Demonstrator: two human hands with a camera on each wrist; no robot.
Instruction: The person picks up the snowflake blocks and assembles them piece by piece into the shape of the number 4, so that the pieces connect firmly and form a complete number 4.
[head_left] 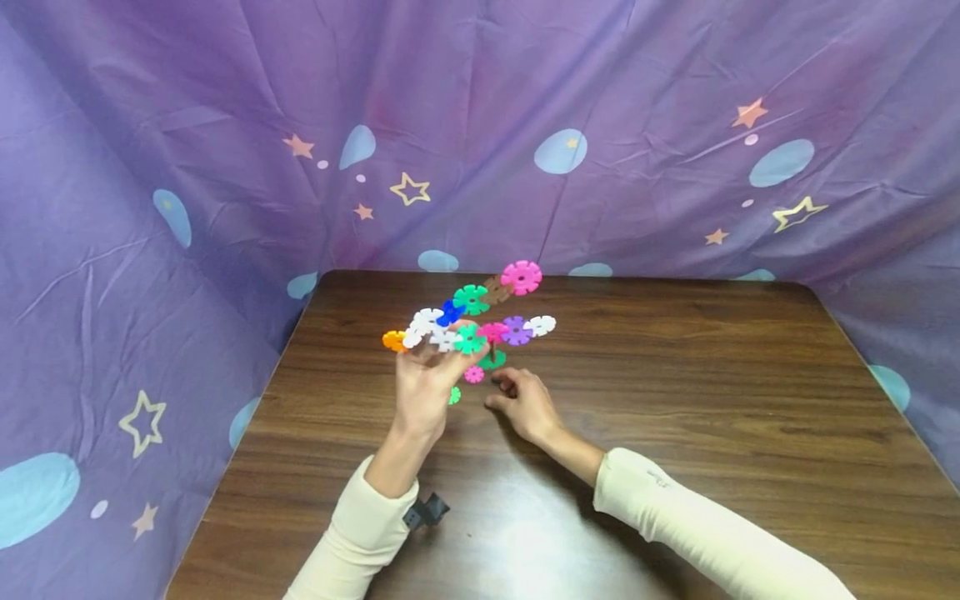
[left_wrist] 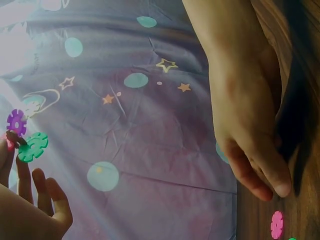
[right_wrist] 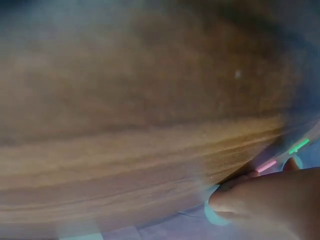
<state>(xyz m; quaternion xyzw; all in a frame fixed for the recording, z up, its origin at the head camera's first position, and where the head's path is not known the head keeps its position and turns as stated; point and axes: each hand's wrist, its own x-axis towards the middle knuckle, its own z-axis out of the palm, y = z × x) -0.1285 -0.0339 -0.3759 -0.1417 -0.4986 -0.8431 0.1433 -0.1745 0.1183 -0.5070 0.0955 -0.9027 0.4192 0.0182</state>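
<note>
My left hand (head_left: 423, 396) grips a branching build of slotted flower-shaped plastic discs (head_left: 470, 339), raised above the table. White, blue, green, pink, brown, purple and orange discs are joined edge to edge in it. In the left wrist view a purple disc (left_wrist: 16, 121) and a green disc (left_wrist: 33, 147) of the build show beside the left fingers. My right hand (head_left: 528, 406) hovers low over the table with loosely curled fingers and nothing seen in them. Close to its fingertips lies a loose pink disc (head_left: 474, 375). A small green disc (head_left: 454, 395) lies nearby, partly behind the left hand.
The brown wood-grain table (head_left: 712, 392) stretches away on the right. Purple cloth (head_left: 480, 125) with stars and blue spots hangs behind it and along both sides. A black strap piece (head_left: 427, 511) sticks out from the left cuff.
</note>
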